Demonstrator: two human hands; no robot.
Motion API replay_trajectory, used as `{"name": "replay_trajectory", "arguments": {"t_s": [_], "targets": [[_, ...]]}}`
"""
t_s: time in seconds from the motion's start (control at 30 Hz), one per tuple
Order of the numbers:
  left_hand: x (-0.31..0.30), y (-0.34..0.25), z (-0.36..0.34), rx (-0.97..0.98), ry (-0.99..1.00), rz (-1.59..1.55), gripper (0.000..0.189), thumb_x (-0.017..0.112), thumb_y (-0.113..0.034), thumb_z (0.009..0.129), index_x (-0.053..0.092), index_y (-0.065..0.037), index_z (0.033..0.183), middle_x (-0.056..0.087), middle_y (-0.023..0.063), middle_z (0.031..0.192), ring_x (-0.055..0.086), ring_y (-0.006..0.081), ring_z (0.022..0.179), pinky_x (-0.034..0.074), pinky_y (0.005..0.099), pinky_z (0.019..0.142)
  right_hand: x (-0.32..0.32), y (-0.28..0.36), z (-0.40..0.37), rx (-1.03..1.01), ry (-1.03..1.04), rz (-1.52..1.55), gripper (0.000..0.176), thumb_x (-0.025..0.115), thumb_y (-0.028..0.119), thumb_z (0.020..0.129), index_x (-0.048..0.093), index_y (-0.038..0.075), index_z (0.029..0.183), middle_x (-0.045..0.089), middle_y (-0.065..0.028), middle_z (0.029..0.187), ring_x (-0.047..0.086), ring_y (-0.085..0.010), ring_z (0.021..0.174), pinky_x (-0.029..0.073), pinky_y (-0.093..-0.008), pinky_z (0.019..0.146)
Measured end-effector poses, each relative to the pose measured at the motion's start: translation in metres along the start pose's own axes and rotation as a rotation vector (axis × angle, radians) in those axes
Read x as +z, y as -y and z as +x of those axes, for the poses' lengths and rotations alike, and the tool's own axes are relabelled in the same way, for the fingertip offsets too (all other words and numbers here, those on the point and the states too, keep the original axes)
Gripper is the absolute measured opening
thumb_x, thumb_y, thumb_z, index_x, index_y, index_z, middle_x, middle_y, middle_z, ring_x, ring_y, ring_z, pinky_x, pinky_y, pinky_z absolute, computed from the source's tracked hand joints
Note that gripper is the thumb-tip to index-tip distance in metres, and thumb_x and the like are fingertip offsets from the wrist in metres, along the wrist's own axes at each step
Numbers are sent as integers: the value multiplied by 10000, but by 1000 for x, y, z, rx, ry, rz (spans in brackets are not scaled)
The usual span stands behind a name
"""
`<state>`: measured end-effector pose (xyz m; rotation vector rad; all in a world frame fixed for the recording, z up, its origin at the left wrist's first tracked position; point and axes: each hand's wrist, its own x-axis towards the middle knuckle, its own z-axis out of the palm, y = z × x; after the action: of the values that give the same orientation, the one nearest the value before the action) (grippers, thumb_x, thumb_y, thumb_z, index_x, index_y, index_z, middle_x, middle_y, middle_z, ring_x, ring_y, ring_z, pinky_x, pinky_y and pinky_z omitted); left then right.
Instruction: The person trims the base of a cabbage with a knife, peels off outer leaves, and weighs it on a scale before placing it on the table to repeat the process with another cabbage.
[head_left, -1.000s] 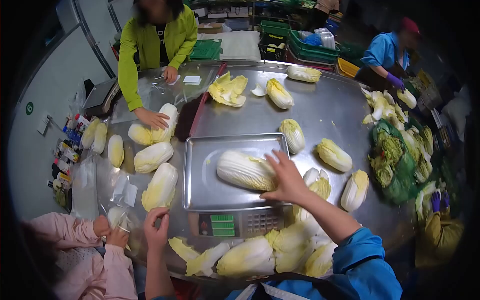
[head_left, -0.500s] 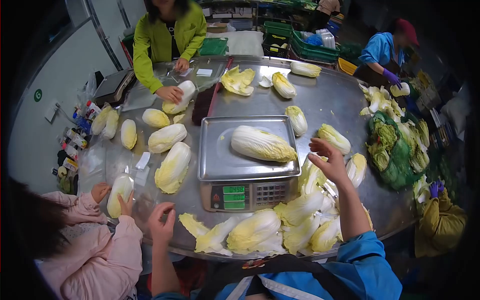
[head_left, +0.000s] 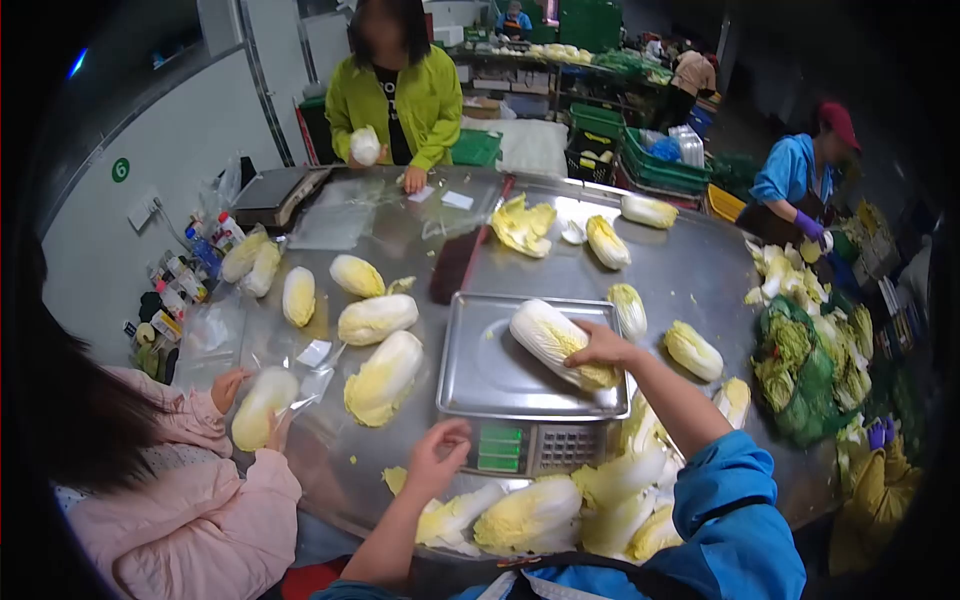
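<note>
My right hand [head_left: 604, 348] is closed over the leafy end of a napa cabbage [head_left: 545, 332], which lies slanted on the steel tray [head_left: 478, 380] of a digital scale. Below the tray's front edge, my left hand [head_left: 437, 458] is empty, its fingers loosely bent and apart, close beside the scale's green-lit display [head_left: 500, 449]. Trimmed cabbages and loose leaves [head_left: 530, 515] are heaped along the table edge in front of me. Another napa cabbage [head_left: 384, 380] lies left of the tray.
At left, a person in pink handles a bagged cabbage [head_left: 264, 408]. Across the table, a person in green holds a cabbage [head_left: 365, 146]. A dark red brush [head_left: 458, 268] lies behind the tray. Green netting with cabbages [head_left: 808, 375] sits at right, near a person with purple gloves.
My right hand has come down onto the cabbage on the tray, which now lies more slanted. My left hand has moved right toward the scale. The person in green has lifted a cabbage.
</note>
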<state>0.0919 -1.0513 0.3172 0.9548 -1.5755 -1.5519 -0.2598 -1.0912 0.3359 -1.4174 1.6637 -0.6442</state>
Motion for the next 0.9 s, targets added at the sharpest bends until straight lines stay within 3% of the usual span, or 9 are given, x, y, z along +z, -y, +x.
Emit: {"name": "replay_trajectory", "arguments": {"t_s": [0.1, 0.17, 0.23, 0.3, 0.37, 0.4, 0.5, 0.7, 0.9], "targets": [[14, 20, 44, 229, -268, -327, 548, 583, -22, 746, 362, -66, 1246, 489, 71, 1101, 485, 159, 985, 439, 294, 779, 49, 38, -5, 46, 57, 659, 771, 752, 244, 595, 381, 26, 1234, 527, -121, 1100, 524, -199, 977, 406, -326, 871], [17, 2, 69, 70, -263, -415, 589, 569, -160, 793, 282, -75, 1300, 438, 88, 1193, 437, 188, 1077, 403, 350, 877, 87, 79, -7, -98, 88, 556, 833, 734, 331, 619, 316, 25, 1270, 474, -145, 1166, 459, -236, 1076, 346, -335, 936], [2, -4, 102, -79, -36, -1171, 559, 523, -333, 820, 328, -87, 1282, 441, 92, 1220, 447, 234, 1086, 374, 398, 920, 115, 121, -15, -460, -86, 338, 958, 723, 412, 609, 225, -7, 1312, 374, -201, 1260, 379, -274, 1160, 288, -339, 979], [-30, -4, 157, -43, -25, -1099, 567, 476, -433, 822, 374, -82, 1255, 446, 93, 1233, 452, 263, 1090, 365, 403, 927, 118, 118, -12, -507, -329, 161, 933, 706, 396, 641, 204, 1, 1322, 400, -215, 1238, 408, -292, 1136, 312, -344, 962], [-61, 2, 226, -121, -167, -991, 532, 520, -404, 809, 424, -61, 1205, 494, 92, 1169, 482, 268, 1047, 378, 400, 918, 111, 117, -30, -404, -145, 342, 824, 678, 332, 697, 235, 25, 1320, 467, -198, 1177, 466, -280, 1081, 356, -342, 926], [-71, 0, 258, -157, -186, -903, 542, 550, -400, 789, 433, -51, 1186, 505, 96, 1150, 489, 268, 1036, 380, 405, 915, 103, 103, -40, -409, -107, 352, 598, 622, 227, 772, 350, 30, 1267, 546, -147, 1074, 534, -214, 988, 412, -313, 863], [-113, 34, 347, -310, -221, -716, 581, 642, -374, 723, 446, -31, 1149, 528, 115, 1095, 526, 282, 964, 424, 421, 857, 100, 46, -80, -135, -199, 553, 342, 569, 156, 820, 503, 17, 1125, 599, -75, 963, 563, -125, 894, 447, -255, 797], [-140, 126, 429, -190, -734, -84, 803, 760, -347, 588, 388, 74, 1162, 523, 210, 1045, 558, 321, 880, 490, 415, 742, 130, -55, -201, 299, -577, 665, 387, 600, 164, 803, 485, -7, 1131, 597, -68, 961, 566, -119, 878, 452, -255, 795], [-157, 150, 443, -261, -743, 287, 821, 729, -390, 622, 386, 150, 1137, 500, 263, 1081, 561, 320, 876, 476, 384, 745, 162, -75, -241, 506, -663, 648, 352, 594, 157, 800, 511, 7, 1107, 606, -53, 906, 564, -89, 826, 457, -237, 756]]}}
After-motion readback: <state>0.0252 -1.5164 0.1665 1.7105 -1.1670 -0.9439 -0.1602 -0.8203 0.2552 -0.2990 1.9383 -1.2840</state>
